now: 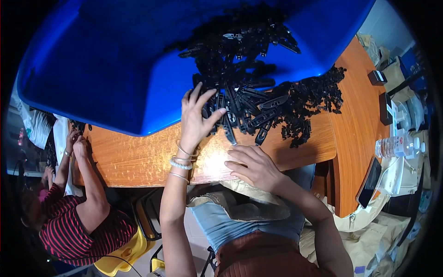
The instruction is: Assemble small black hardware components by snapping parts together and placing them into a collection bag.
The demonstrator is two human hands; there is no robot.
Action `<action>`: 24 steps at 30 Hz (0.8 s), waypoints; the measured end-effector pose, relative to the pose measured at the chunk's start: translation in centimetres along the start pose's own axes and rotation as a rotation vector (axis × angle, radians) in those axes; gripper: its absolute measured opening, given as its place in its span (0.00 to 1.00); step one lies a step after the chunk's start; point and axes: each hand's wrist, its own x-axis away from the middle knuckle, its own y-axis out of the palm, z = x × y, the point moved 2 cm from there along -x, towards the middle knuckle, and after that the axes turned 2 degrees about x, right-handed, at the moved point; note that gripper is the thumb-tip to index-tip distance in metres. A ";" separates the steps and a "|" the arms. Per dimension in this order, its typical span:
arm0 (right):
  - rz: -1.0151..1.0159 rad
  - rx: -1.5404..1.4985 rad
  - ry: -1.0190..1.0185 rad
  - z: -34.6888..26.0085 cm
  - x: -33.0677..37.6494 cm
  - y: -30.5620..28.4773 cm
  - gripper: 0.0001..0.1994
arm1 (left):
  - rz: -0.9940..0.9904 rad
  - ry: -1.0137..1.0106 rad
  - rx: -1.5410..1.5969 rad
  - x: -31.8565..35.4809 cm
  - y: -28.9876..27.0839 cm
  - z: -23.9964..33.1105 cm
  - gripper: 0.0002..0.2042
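A heap of long black plastic parts (249, 108), some slotted and pointed at one end, spills from a tilted blue bin (170, 90) onto the wooden table (138, 157). My left hand (198, 113), with bracelets at the wrist, reaches to the heap's left side, thumb and fingers apart. Its fingertips are at the parts; I see nothing held in it. Close to the table's front edge, my right hand (254, 166) lies low with its fingers stretched out, just below the ends of the nearest parts. What is under its palm is hidden.
Smaller black pieces (311, 104) are piled to the right of the long parts. A water bottle (392, 147) and a phone (369, 182) are at the far right. To my left, another person in a striped shirt (69, 226) works at the same table, beside a yellow stool (124, 254).
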 end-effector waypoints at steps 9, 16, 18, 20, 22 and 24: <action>0.030 -0.069 -0.003 0.1 1.9 0.6 0.15 | -0.089 0.016 0.063 4.3 0.4 3.1 0.36; 0.589 0.339 0.449 3.8 4.0 -3.9 0.03 | 0.063 -0.093 0.073 8.4 -1.8 4.7 0.44; 0.506 0.380 0.530 4.6 3.4 -4.9 0.04 | 0.094 -0.119 0.074 9.7 -1.9 4.5 0.40; 0.420 0.425 0.609 4.8 3.0 -5.0 0.05 | 0.225 -0.065 0.016 10.0 -2.1 5.2 0.27; 0.353 0.472 0.639 4.7 2.7 -4.8 0.06 | 0.215 -0.055 -0.067 9.8 -1.8 5.4 0.24; 0.342 0.500 0.649 4.6 2.7 -5.0 0.05 | 0.238 -0.018 -0.211 9.1 -1.6 6.1 0.17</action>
